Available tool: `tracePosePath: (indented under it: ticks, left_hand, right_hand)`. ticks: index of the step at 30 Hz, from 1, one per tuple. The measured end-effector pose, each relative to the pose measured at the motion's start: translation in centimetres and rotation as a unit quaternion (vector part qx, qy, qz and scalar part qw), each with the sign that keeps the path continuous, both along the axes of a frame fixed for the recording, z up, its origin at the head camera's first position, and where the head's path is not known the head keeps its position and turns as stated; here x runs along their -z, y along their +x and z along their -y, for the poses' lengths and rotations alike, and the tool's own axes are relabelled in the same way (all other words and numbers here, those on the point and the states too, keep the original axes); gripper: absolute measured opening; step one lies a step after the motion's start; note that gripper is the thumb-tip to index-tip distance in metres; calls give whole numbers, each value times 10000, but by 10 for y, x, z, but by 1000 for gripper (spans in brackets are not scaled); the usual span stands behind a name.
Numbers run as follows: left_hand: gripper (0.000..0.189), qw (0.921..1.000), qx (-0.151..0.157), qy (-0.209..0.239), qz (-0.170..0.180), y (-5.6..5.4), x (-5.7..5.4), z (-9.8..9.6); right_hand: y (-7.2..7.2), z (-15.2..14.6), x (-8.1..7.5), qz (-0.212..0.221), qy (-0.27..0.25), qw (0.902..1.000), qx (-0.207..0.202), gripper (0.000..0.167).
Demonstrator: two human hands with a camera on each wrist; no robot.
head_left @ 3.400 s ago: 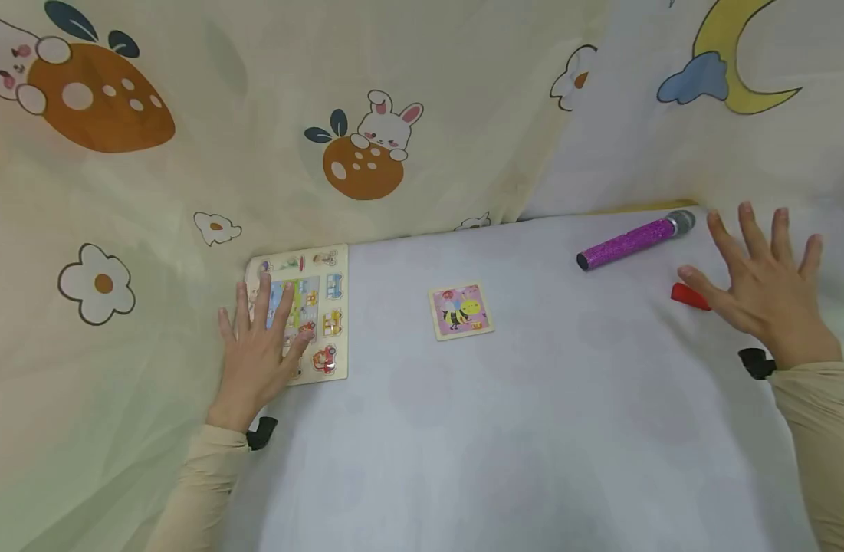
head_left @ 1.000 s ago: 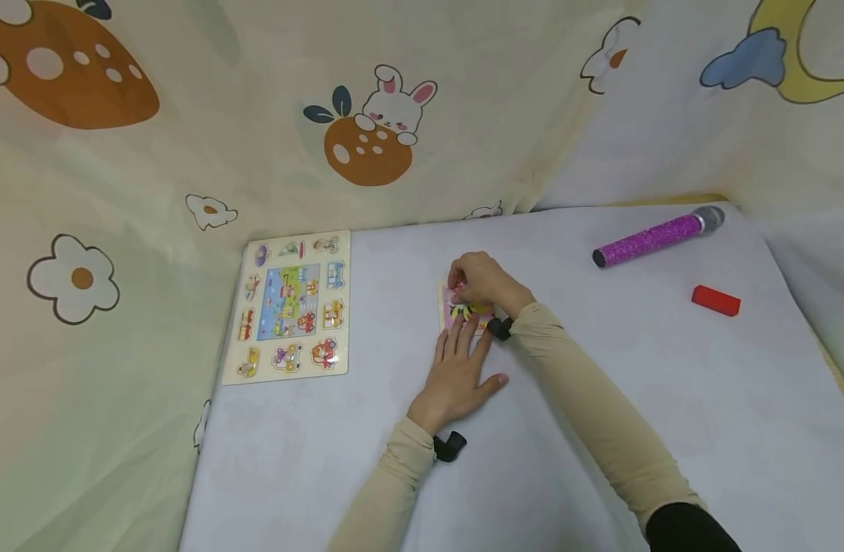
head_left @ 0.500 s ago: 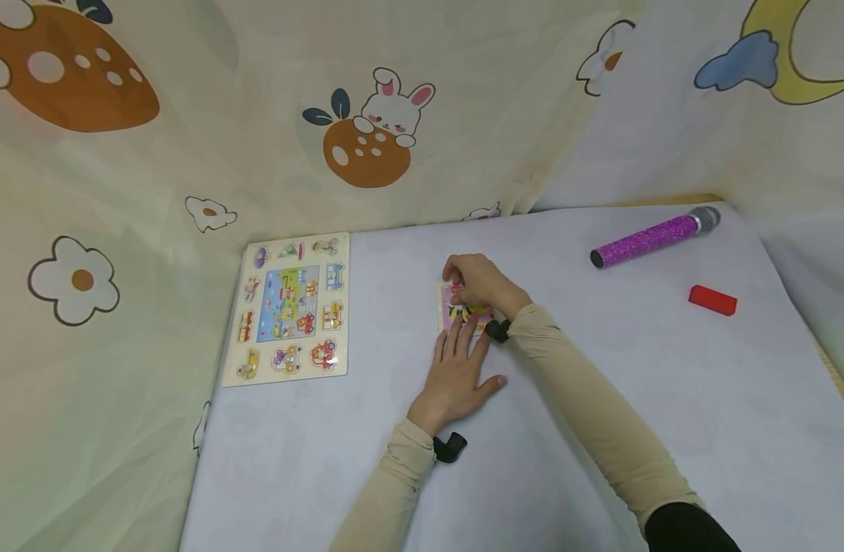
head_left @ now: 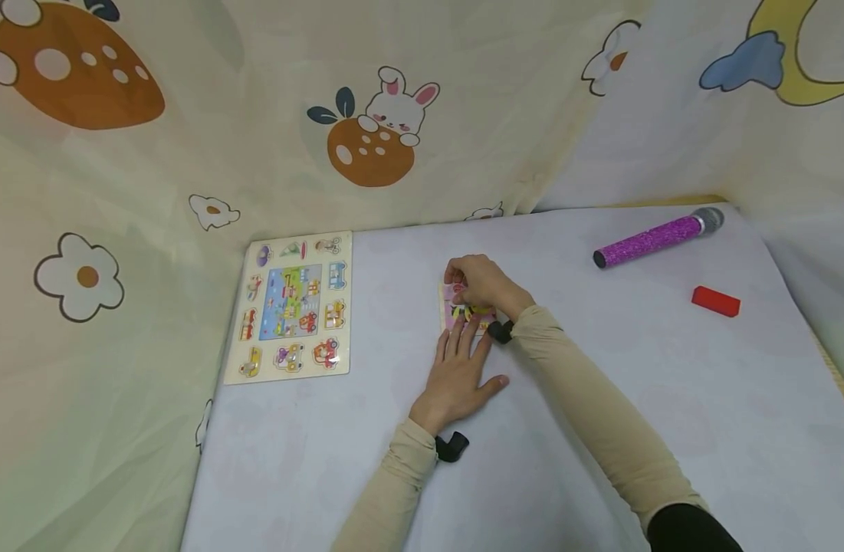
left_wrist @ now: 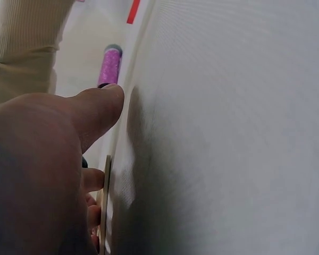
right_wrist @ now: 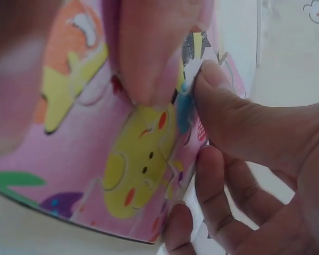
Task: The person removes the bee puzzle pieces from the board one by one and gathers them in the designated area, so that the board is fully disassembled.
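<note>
A small square jigsaw puzzle (head_left: 450,313) with a pink bee picture lies mid-table, partly covered by both hands. My left hand (head_left: 453,387) is spread flat, its fingertips resting on the puzzle's near part. Over the far left part, my right hand (head_left: 487,284) is bent down with curled fingers, its thumb and fingers pinching at a puzzle piece near the border. Close up in the right wrist view, the right thumb (right_wrist: 220,101) touches the picture surface beside a yellow round face; what lies under the fingers is partly hidden. The left wrist view shows the puzzle's thin edge (left_wrist: 105,196).
On the left lies a larger wooden peg puzzle board (head_left: 339,307) with vehicle pieces. A glittery purple microphone (head_left: 659,239) and a red block (head_left: 715,301) lie at the right. A printed curtain (head_left: 256,153) hangs behind the white tabletop (head_left: 290,460).
From being spread apart at the table's left and right sides, both hands have come together at the bee puzzle. Over the last second they have hardly moved.
</note>
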State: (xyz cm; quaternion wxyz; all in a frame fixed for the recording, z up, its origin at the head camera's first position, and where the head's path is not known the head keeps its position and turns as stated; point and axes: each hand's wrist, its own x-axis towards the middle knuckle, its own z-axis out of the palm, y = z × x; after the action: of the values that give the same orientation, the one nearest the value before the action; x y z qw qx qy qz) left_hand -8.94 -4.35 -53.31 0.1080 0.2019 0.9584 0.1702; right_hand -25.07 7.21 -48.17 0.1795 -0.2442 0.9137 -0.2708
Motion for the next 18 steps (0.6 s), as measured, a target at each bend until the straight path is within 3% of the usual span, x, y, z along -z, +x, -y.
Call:
tracePosePath:
  ticks: [10,18]
  left_hand:
    - [79,9999,-21,-41,-89,0,2,-1]
    - [81,10000,-7,-12,-96,-1,2,-1]
  right_hand:
    - [0,-6,6,34,-459,9988,-190,32]
    - [0,-8,5,177,-486,9981,-321,31]
